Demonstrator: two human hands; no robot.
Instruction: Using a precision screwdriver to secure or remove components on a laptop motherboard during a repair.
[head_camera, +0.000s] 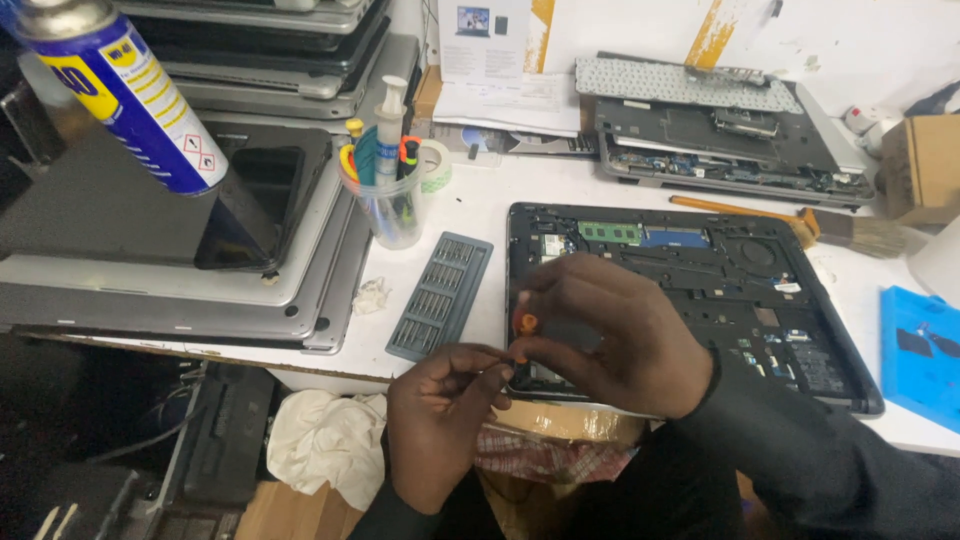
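hands: two, lower centre
right hand (610, 335): pinching one orange-handled screwdriver (524, 325)
left hand (440, 410): fingertips pressed on its tip
open laptop (780, 300): one, centre right
bit case (440, 296): one, centre

You face a cluttered white workbench (480, 205) against a white wall (860, 40) with yellow paint streaks; below its front edge lies dim floor space, crowded and shadowed.

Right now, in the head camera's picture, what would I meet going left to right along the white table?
Stack of closed grey laptops → clear cup of tools → grey screwdriver-bit case → opened black laptop base → paintbrush → blue mat. The two hands meet over the laptop's near left corner.
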